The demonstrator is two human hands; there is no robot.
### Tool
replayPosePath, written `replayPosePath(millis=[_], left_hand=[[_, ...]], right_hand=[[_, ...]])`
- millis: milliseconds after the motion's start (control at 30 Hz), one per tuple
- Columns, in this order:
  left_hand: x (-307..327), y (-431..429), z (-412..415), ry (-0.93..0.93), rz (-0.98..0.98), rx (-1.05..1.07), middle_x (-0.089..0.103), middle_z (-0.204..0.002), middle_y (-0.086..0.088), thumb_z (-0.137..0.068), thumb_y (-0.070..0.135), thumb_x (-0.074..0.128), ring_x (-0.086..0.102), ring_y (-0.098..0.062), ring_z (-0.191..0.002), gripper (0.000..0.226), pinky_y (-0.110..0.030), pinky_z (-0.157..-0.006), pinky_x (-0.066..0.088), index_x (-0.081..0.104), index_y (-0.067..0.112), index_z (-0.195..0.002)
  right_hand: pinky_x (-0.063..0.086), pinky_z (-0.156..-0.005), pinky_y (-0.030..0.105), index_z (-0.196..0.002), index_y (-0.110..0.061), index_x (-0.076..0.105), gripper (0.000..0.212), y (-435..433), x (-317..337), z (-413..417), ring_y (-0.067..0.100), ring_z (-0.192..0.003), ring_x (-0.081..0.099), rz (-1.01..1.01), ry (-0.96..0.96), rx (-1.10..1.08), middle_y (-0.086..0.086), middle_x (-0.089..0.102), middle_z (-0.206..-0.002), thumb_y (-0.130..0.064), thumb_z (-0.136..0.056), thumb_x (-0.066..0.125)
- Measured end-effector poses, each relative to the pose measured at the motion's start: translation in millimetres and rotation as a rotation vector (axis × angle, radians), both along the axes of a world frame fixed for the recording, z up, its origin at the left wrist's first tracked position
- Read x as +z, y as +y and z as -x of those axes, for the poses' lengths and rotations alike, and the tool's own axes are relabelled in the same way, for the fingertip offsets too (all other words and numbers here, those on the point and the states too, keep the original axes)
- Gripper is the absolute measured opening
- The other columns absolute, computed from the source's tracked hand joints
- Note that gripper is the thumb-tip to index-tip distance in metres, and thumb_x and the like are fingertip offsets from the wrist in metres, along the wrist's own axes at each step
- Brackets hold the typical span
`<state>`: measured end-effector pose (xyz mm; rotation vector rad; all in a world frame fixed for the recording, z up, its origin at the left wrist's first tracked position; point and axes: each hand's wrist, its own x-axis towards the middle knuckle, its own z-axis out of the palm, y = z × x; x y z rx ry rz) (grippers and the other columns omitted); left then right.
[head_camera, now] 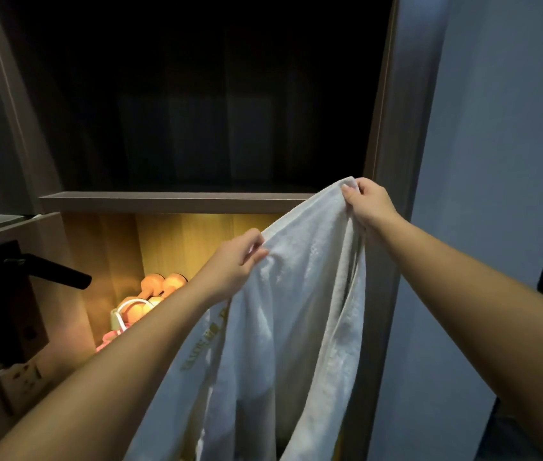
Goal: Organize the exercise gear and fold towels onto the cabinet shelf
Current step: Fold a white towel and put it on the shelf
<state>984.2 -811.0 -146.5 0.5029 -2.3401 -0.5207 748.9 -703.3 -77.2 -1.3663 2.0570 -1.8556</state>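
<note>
A white towel [296, 311] hangs in front of the open cabinet, held up by its top edge. My left hand [236, 257] pinches the top edge on the left. Higher up, my right hand [368, 202] grips the towel's upper right corner, level with the cabinet shelf [170, 200]. The towel drapes down out of the bottom of the view, with faint yellow lettering near its left edge. In the lit compartment below the shelf lie orange dumbbells [160, 287] and a white cord [123, 314] beside something pink [108, 339], partly hidden by my left forearm.
The upper compartment above the shelf is dark inside. A black door handle [50, 272] juts out at the left, with a wall socket [25, 382] below it. A plain wall [483, 194] stands to the right of the cabinet's side panel [396, 128].
</note>
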Motion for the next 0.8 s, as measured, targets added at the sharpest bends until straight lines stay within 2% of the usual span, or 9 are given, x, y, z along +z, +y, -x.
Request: replayPosePath(millis=[133, 233, 300, 433, 500, 567, 600, 700, 800], left_hand=[[-17.2, 6.2, 1.7, -0.043, 0.073, 0.007, 0.054, -0.084, 0.013, -0.098, 0.034, 0.053, 0.051, -0.002, -0.078, 0.017, -0.015, -0.065, 0.035, 0.048, 0.030, -0.082], [-45.0, 7.1, 3.6, -0.076, 0.138, 0.036, 0.052, -0.079, 0.007, -0.095, 0.030, 0.058, 0.050, -0.010, -0.075, 0.022, -0.026, -0.064, 0.038, 0.050, 0.020, -0.077], [-60.6, 5.3, -0.9, 0.020, 0.037, 0.066, 0.054, -0.074, 0.003, -0.095, 0.025, 0.058, 0.051, -0.015, -0.071, 0.022, -0.034, -0.064, 0.039, 0.051, 0.015, -0.076], [-68.5, -1.0, -18.7, 0.221, -0.169, 0.132, 0.057, -0.068, 0.018, -0.098, 0.027, 0.053, 0.050, 0.003, -0.061, 0.022, -0.011, -0.054, 0.038, 0.050, 0.028, -0.077], [-67.2, -4.0, -24.6, 0.199, -0.174, 0.162, 0.058, -0.074, 0.010, -0.101, 0.032, 0.047, 0.054, -0.003, -0.066, 0.020, -0.018, -0.056, 0.041, 0.049, 0.026, -0.083], [-64.6, -4.1, -27.4, 0.161, -0.166, 0.162, 0.058, -0.079, 0.002, -0.103, 0.033, 0.042, 0.056, -0.013, -0.072, 0.018, -0.034, -0.062, 0.047, 0.047, 0.025, -0.088], [-62.9, -3.0, -27.9, 0.153, -0.169, 0.159, 0.058, -0.081, 0.002, -0.104, 0.034, 0.040, 0.057, -0.016, -0.075, 0.017, -0.036, -0.064, 0.048, 0.046, 0.027, -0.089], [-52.6, 1.6, -30.3, 0.178, -0.179, 0.157, 0.057, -0.083, 0.005, -0.104, 0.034, 0.039, 0.056, -0.011, -0.076, 0.017, -0.028, -0.063, 0.046, 0.047, 0.030, -0.090], [-38.9, 5.4, -33.5, 0.143, -0.176, 0.117, 0.057, -0.081, 0.003, -0.103, 0.034, 0.041, 0.052, -0.012, -0.073, 0.017, -0.028, -0.063, 0.042, 0.050, 0.026, -0.091]], right_hand=[[0.051, -0.077, 0.027, -0.114, -0.020, 0.059, 0.020, -11.2, 14.1, -20.5, 0.014, -0.095, 0.058, 0.059, -0.025, 0.023, 0.000, 0.060, -0.102, -0.031, -0.103, 0.046], [0.052, -0.077, 0.026, -0.106, -0.023, 0.058, 0.014, -18.9, 17.6, -34.9, 0.014, -0.094, 0.059, 0.092, -0.029, 0.036, -0.003, 0.059, -0.098, -0.030, -0.103, 0.046], [0.050, -0.072, 0.023, -0.105, -0.022, 0.057, 0.013, -16.7, 16.4, -36.0, 0.013, -0.091, 0.058, 0.089, -0.014, 0.028, -0.002, 0.059, -0.097, -0.029, -0.103, 0.046], [0.042, -0.066, 0.022, -0.105, -0.016, 0.059, 0.018, 0.6, -3.3, -17.3, 0.010, -0.085, 0.053, -0.023, 0.110, -0.044, -0.001, 0.058, -0.097, -0.027, -0.102, 0.045], [0.043, -0.072, 0.025, -0.109, -0.013, 0.060, 0.021, 8.6, -18.6, -8.4, 0.012, -0.089, 0.054, -0.092, 0.144, -0.031, 0.003, 0.059, -0.103, -0.027, -0.102, 0.045], [0.045, -0.076, 0.029, -0.110, -0.013, 0.060, 0.022, 14.7, -30.3, -6.3, 0.018, -0.095, 0.056, -0.133, 0.103, 0.022, 0.003, 0.061, -0.105, -0.027, -0.102, 0.044], [0.048, -0.077, 0.032, -0.109, -0.014, 0.061, 0.022, 17.0, -34.1, -8.0, 0.020, -0.097, 0.057, -0.144, 0.078, 0.052, 0.003, 0.062, -0.105, -0.027, -0.102, 0.044], [0.051, -0.090, 0.042, -0.110, -0.012, 0.061, 0.022, 21.8, -38.3, -18.1, 0.024, -0.103, 0.060, -0.136, 0.036, 0.146, 0.006, 0.063, -0.107, -0.027, -0.102, 0.046], [0.055, -0.080, 0.034, -0.100, -0.018, 0.063, 0.018, 33.1, -41.1, -34.4, 0.018, -0.094, 0.063, -0.128, -0.044, 0.396, 0.001, 0.065, -0.097, -0.034, -0.096, 0.057]])
